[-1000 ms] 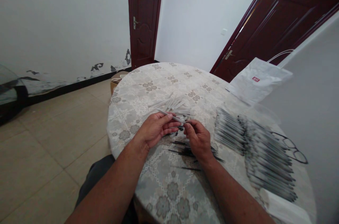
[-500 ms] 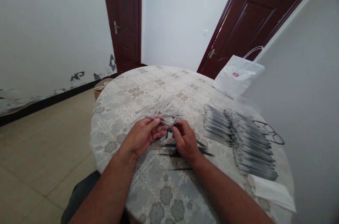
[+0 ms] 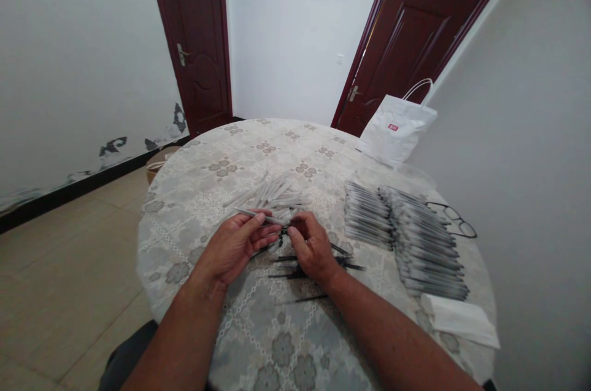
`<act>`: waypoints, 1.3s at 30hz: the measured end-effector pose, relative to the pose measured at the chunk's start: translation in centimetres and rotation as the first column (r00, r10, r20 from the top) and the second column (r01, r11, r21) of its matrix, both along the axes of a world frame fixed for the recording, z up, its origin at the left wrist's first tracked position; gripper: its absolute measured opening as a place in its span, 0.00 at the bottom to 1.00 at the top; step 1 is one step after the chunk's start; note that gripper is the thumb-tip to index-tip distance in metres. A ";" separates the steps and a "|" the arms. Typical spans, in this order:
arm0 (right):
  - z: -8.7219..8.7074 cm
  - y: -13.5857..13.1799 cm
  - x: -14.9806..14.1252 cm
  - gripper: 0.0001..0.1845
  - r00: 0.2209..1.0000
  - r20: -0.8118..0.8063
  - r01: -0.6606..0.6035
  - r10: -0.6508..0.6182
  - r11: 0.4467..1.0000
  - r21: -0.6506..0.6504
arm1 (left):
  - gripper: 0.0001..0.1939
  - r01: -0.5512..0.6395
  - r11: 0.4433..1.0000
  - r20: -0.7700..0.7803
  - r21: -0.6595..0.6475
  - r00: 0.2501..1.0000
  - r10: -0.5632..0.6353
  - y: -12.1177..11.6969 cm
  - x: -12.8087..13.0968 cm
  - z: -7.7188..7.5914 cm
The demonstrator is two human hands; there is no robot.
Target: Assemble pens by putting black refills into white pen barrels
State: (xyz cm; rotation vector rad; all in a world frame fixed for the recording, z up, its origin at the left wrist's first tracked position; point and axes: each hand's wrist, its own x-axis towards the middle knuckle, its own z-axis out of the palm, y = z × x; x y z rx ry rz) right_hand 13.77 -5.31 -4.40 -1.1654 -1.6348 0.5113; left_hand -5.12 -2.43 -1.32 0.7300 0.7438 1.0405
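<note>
Between the thumb and fingers of my left hand is a slim pale pen-like tube, pointing up to the left. My right hand is closed in a pinch at the tube's right end; its fingertips hide what they grip there. Small dark pieces show below, between the two hands. Just beyond my hands lies a loose pile of pale tubes. Thin black sticks are scattered on the table under and beside my right hand.
Neat rows of grey-white pen-like sticks with dark ends lie to the right. Eyeglasses rest beside them, a folded white packet nearer me. A white paper bag stands at the back right of the round, cloth-covered table.
The whole view has shifted, so the table and the things on it appear slightly farther left. Both hands keep nearly the same pose around the tube.
</note>
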 end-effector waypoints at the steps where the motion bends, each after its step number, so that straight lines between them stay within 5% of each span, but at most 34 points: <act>1: 0.1 0.0 0.0 0.07 1.000 0.024 0.000 0.001 1.000 -0.004 | 0.08 0.008 1.000 -0.001 0.001 1.000 -0.008 0.0 0.0 0.0; 7: 0.0 0.1 0.2 0.19 0.998 0.061 -0.019 0.024 0.998 -0.067 | 0.09 0.047 0.999 -0.003 -0.005 0.999 -0.047 -0.1 0.1 0.3; 12: -0.1 0.0 0.1 0.09 0.999 -0.028 -0.018 0.018 1.000 0.002 | 0.07 0.015 1.000 0.001 0.009 1.000 -0.015 -0.1 0.0 0.2; 16: -0.1 -0.2 0.0 0.06 0.998 0.065 0.005 -0.006 1.000 0.012 | 0.07 0.037 0.999 0.014 0.016 0.999 -0.037 -0.2 0.1 0.0; 23: -0.4 -0.2 0.3 0.21 0.995 0.098 -0.015 0.024 0.995 -0.095 | 0.08 0.054 0.998 0.037 0.012 0.998 -0.054 -0.6 0.3 0.0; 31: -0.7 -0.5 0.4 0.09 0.998 0.056 0.013 -0.011 0.999 -0.038 | 0.10 0.039 0.999 0.064 0.015 0.997 -0.040 -0.6 0.3 -0.2; 39: 0.0 -0.8 0.0 0.16 0.994 0.107 0.023 -0.012 0.994 -0.106 | 0.09 0.049 0.999 0.060 0.004 0.997 -0.049 -0.6 0.4 -0.4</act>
